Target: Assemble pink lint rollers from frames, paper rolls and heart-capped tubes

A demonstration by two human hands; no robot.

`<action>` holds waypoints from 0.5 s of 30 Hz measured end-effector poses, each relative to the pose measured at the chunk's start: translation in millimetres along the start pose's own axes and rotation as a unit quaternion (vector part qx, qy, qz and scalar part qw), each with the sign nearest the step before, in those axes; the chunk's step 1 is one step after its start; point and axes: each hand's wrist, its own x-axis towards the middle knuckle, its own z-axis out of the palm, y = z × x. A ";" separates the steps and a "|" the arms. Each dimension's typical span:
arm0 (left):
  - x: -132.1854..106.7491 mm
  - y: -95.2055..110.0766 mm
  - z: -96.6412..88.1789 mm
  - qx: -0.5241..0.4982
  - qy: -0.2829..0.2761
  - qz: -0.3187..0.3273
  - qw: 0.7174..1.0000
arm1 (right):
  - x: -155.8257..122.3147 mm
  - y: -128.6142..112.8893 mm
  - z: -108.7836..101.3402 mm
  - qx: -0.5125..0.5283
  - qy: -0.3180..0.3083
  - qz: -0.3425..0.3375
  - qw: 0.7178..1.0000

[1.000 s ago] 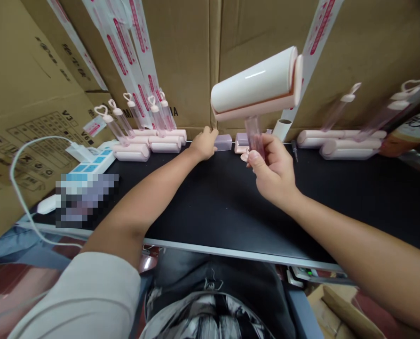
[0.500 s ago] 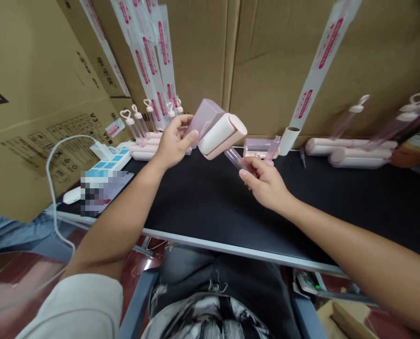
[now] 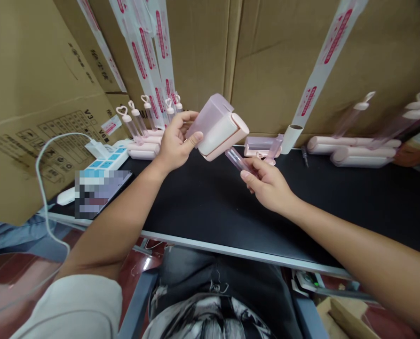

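My right hand [image 3: 268, 183] is closed around the clear pinkish handle of a lint roller [image 3: 221, 137], whose head points up and left above the table. A white roll sits in its pink head. Between the thumb and fingers of my left hand [image 3: 178, 141] is a translucent mauve cover [image 3: 210, 115], tilted and lying against the far side of the roller head. Whether the cover is joined to the head I cannot tell. Behind my right hand, another lint roller [image 3: 261, 148] with a mauve cover rests on the table, beside an upright white paper roll [image 3: 292, 139].
Several finished-looking lint rollers [image 3: 144, 150] with heart-loop handles stand at the back left, more pink rollers [image 3: 363, 155] at the back right. A power strip [image 3: 106, 165] and phone lie on the left. Cardboard boxes [image 3: 266, 61] wall the black table [image 3: 210, 202]; a pen [image 3: 304, 156] lies near them.
The mauve cover has swung slightly down and right, overlapping more closely with the roller head. My right hand keeps its grip on the handle. The view has shifted a little.
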 end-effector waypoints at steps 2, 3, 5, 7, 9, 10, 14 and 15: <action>-0.4 1.0 -0.4 -0.002 -0.015 0.004 1.000 | -0.5 -1.0 0.3 -0.004 0.001 -0.005 1.000; -0.6 0.9 -0.6 -0.004 -0.022 0.006 1.000 | -0.6 -1.4 0.4 -0.006 0.001 -0.006 1.000; -1.1 0.1 -1.4 -0.011 -0.028 0.005 1.000 | -0.4 -2.0 0.4 -0.008 0.000 -0.005 1.000; -1.5 -0.9 -2.9 -0.021 -0.032 -0.003 0.999 | 0.0 -2.4 0.2 -0.008 -0.002 0.001 1.000; -1.5 -2.0 -5.1 -0.033 -0.037 -0.012 0.999 | 0.4 -2.8 -0.1 -0.004 -0.005 0.006 1.000; -1.5 -2.6 -6.4 -0.040 -0.041 -0.015 0.998 | 0.6 -3.0 -0.2 -0.001 -0.007 0.007 1.000; -1.2 -4.7 -10.5 -0.066 -0.067 -0.032 0.995 | 0.9 -2.6 -1.1 0.002 -0.017 0.005 1.000; -1.2 -4.8 -11.2 -0.073 -0.073 -0.036 0.994 | 0.9 -2.4 -1.4 0.001 -0.019 0.004 1.000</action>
